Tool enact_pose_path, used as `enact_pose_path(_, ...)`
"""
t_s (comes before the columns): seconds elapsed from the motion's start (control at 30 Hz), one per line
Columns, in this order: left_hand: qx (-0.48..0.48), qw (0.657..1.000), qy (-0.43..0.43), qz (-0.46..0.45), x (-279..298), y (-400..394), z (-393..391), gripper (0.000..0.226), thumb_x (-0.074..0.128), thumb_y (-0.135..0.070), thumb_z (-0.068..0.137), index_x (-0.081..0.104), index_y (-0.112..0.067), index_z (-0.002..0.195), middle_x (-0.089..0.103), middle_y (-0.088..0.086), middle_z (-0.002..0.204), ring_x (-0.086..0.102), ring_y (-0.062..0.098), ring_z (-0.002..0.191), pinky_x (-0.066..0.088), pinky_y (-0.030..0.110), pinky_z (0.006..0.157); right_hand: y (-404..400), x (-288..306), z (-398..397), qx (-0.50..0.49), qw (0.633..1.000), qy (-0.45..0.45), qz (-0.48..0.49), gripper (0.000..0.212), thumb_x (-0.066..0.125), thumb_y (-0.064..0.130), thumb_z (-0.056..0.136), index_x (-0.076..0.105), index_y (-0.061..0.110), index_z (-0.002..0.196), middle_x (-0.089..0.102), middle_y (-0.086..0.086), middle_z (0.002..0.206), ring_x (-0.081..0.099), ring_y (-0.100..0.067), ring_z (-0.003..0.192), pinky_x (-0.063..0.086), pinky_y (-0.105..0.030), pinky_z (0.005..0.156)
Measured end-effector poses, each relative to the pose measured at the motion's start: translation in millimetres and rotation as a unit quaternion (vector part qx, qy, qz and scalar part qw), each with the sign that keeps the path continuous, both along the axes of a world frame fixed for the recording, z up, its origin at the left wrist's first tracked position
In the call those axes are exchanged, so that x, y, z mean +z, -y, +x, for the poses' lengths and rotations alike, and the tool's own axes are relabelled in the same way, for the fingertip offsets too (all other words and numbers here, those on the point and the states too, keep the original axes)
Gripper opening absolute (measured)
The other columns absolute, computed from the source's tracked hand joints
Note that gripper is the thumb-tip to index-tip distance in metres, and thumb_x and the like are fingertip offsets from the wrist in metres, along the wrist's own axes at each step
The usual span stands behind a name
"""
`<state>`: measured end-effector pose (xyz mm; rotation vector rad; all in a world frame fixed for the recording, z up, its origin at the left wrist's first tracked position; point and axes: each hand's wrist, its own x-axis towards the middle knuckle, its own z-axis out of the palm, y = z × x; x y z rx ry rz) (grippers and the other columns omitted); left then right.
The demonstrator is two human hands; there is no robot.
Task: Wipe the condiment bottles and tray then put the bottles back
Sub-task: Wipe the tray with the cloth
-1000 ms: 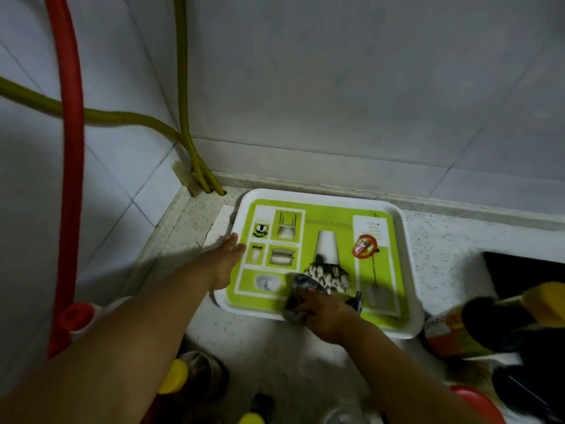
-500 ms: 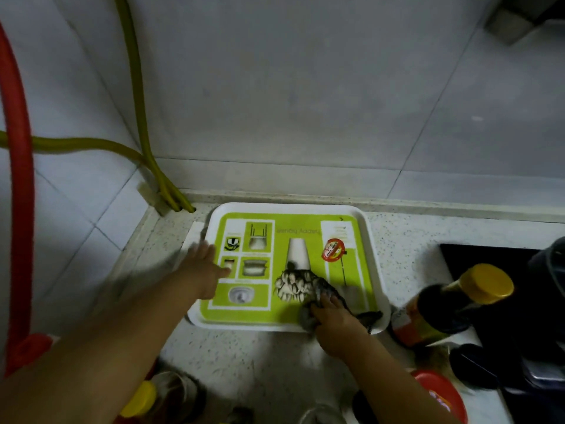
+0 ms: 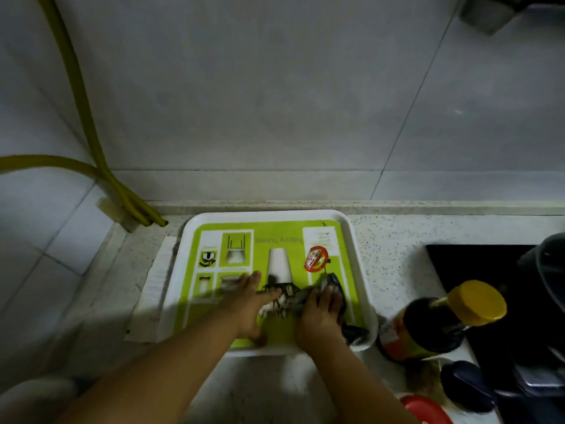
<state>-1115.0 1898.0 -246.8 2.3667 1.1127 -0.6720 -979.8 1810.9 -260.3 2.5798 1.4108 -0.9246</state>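
Green tray (image 3: 354, 240) print half hidden by hands; right hand (image 3: 321, 316) presses dark cloth (image 3: 333, 286) flat, fingers straight, left hand (image 3: 250, 304) flat, holding nothing; bottle (image 3: 428, 325) label blurred

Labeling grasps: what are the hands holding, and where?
Right hand presses flat on the middle of the dark cloth on the tray; no clear pinch. Left hand rests flat on the tray, holding nothing.
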Motion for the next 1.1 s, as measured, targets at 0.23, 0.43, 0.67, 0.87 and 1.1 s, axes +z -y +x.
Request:
enact_pose_path(0.23, 0.019, 0.999, 0.039, 0.005, -13, 1, -5, 0.094, 0.072, -0.024, 0.076, 0.012, -0.045, 0.146, -0.018, 0.004, 0.158, -0.013, 0.027, 0.146, 0.014, 0.041, 0.119, -43, -12, 35, -0.082, 0.983, 0.088, 0.141, 0.059, 0.036, 0.029, 0.092, 0.022, 0.013, 0.147, 0.012, -0.021, 0.155, 0.014, -0.040, 0.142, 0.021, -0.057, 0.109)
enact_pose_path(0.43, 0.031, 0.998, 0.052, 0.003, -9, 3, -5, 0.086, 0.059, -0.006, 0.082, 0.015, -0.043, 0.146, -0.019, 0.002, 0.157, -0.014, 0.024, 0.146, 0.013, 0.040, 0.119, -90, -11, 51, -0.139, 0.985, -0.009, 0.098, 0.064, 0.033, 0.027, 0.097, 0.000, 0.015, 0.150, -0.013, -0.011, 0.157, -0.014, -0.030, 0.144, -0.003, -0.050, 0.115)
enact_pose_path(0.67, 0.002, 0.997, 0.059, 0.042, -9, 4, -6, 0.076, 0.048, -0.009, 0.091, 0.010, -0.045, 0.146, -0.026, -0.001, 0.152, -0.014, 0.024, 0.146, 0.008, 0.039, 0.120, -123, -12, 71, -0.111, 0.984, -0.011, 0.142, 0.064, 0.036, 0.028, 0.096, 0.004, 0.011, 0.149, -0.006, -0.011, 0.158, -0.009, -0.029, 0.145, -0.002, -0.046, 0.116)
enact_pose_path(0.87, 0.009, 0.995, 0.078, 0.067, -6, -1, -10, 0.077, 0.058, -0.021, 0.086, 0.016, -0.048, 0.144, -0.018, -0.007, 0.155, -0.003, 0.019, 0.148, 0.020, 0.032, 0.118, -125, -12, 77, -0.103, 0.976, -0.033, 0.187, 0.059, 0.034, 0.032, 0.097, 0.013, 0.012, 0.149, 0.001, -0.008, 0.158, -0.004, -0.025, 0.146, -0.003, -0.040, 0.117)
enact_pose_path(1.1, -0.003, 0.997, 0.042, 0.066, -4, -4, -9, 0.106, 0.076, -0.060, 0.061, 0.012, -0.049, 0.144, -0.007, -0.006, 0.159, 0.002, 0.019, 0.147, 0.020, 0.032, 0.117, -126, -19, 79, -0.082, 0.980, -0.021, 0.178, 0.059, 0.037, 0.025, 0.096, 0.013, 0.015, 0.149, 0.000, -0.007, 0.158, -0.005, -0.025, 0.146, -0.004, -0.041, 0.116)
